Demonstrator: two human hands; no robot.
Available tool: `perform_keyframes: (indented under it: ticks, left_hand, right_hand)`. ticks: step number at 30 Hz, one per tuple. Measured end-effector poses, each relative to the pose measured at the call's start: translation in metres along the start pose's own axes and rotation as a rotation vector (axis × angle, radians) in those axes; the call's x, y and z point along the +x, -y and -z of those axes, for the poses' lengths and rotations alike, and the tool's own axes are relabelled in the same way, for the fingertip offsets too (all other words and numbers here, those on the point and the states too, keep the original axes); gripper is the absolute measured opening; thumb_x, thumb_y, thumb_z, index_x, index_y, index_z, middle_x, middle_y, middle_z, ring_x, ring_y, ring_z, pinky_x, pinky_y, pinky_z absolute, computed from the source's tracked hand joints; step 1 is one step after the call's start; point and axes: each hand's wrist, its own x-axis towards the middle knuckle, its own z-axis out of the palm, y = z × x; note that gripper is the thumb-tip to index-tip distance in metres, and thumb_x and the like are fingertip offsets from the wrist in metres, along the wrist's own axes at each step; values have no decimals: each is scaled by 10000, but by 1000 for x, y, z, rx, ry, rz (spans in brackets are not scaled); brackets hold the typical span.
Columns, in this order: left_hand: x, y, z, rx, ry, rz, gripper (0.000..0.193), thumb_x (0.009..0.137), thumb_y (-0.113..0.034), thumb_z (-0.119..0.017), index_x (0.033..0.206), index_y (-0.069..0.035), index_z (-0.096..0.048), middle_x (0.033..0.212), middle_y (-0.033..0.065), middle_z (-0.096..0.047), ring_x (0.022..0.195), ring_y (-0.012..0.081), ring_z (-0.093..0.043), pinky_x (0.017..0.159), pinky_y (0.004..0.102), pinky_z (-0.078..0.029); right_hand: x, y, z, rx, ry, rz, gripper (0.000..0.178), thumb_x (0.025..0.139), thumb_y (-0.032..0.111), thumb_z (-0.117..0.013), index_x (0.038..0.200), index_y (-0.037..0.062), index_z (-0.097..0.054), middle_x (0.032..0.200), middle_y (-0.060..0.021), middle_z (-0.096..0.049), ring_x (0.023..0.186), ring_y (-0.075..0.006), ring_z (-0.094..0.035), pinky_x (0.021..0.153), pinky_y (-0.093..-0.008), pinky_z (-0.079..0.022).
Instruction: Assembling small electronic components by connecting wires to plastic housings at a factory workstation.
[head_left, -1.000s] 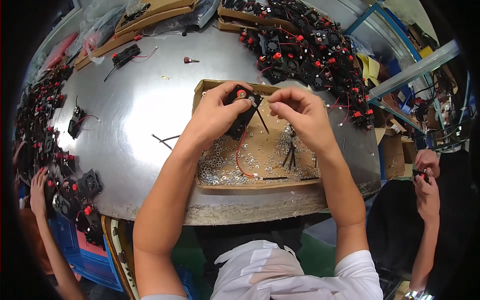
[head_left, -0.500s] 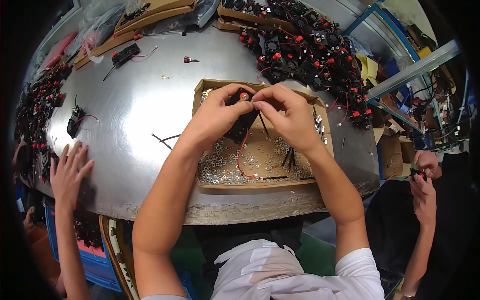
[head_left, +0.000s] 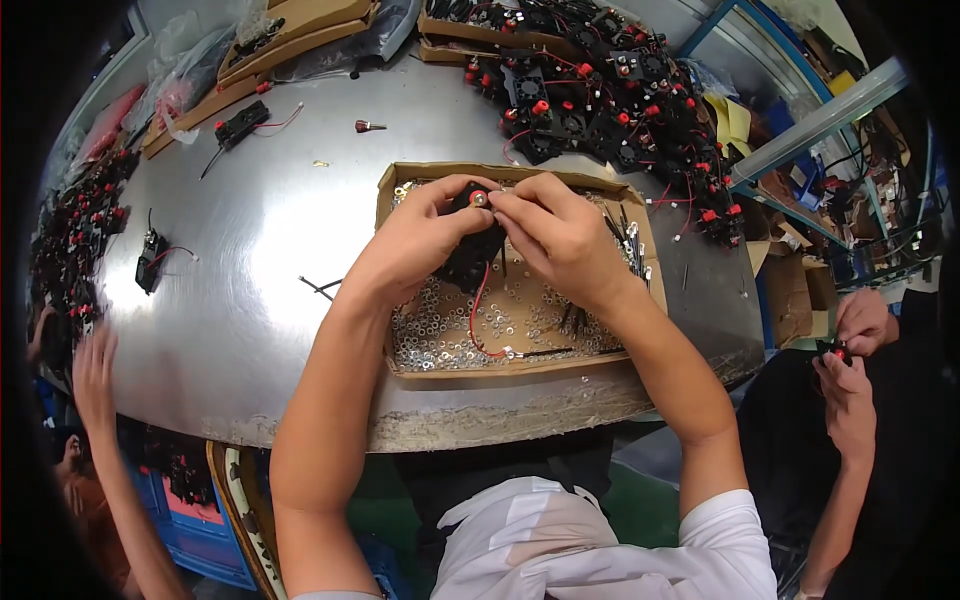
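My left hand (head_left: 415, 245) and my right hand (head_left: 560, 235) meet over a shallow cardboard tray (head_left: 400, 180) on the metal table. Together they hold a small black fan unit (head_left: 470, 255) with a red terminal on top. A red wire (head_left: 476, 320) hangs from the unit down into the tray. My right fingertips pinch at the red terminal. The tray floor is strewn with several small metal washers (head_left: 440, 335) and black cable ties (head_left: 625, 235).
A heap of black fan units with red terminals (head_left: 600, 90) lies at the back right, another pile (head_left: 75, 220) along the left edge. One loose unit (head_left: 152, 272) sits on the table. Other people's hands appear at the left (head_left: 95, 365) and right (head_left: 850, 350).
My right hand has moved left to close on the fan unit beside my left hand. The person's hand at the left has risen along the table edge.
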Motion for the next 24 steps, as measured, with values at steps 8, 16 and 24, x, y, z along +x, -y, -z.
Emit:
perform_keyframes:
  ticks: [8,16,24]
  left_hand:
    - [1,1,2,63,26,25,321,914,-45,-603,1234,-21,-610,1050,21,-661,938,90,-628,823,244,-533]
    - [-1,-1,-1,21,-1,10,314,907,-85,-619,1212,-9,-619,1012,46,-669,887,101,-618,780,248,-510]
    - [3,2,5,92,-61,-46,313,897,-88,-637,1201,-14,-625,991,52,-671,875,109,-618,771,251,-511]
  right_hand:
    - [-3,-3,1,29,13,-3,172,839,-6,-704,1007,-5,-668,935,-120,-637,754,-248,-652,646,-334,-545]
    - [1,1,9,230,47,-228,164,858,-5,-687,1020,17,-672,960,-117,-623,768,-218,-649,642,-302,-532]
    - [4,3,12,247,98,-294,166,867,2,-679,1032,5,-672,968,-82,-623,794,-156,-625,662,-262,-500]
